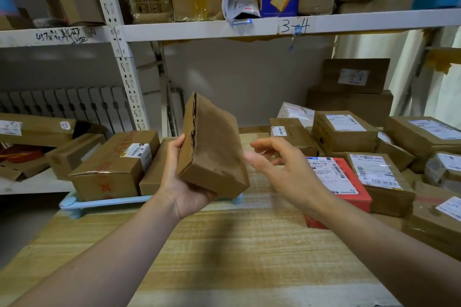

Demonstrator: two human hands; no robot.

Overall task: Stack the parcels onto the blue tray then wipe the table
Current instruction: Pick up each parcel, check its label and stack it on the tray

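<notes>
Left grip (184, 182): closed under the flat brown cardboard parcel (212, 149), tilted above the wooden surface (224, 244).
Right grip (279, 164): open, empty, beside it.
Next: I'd level it before lowering onto the pale blue tray (74, 204).

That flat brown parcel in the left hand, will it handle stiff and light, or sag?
Probably stiff: the flat brown parcel keeps straight edges while tilted. Likely light, since the left hand alone holds it. Its frayed torn edge may catch.
</notes>
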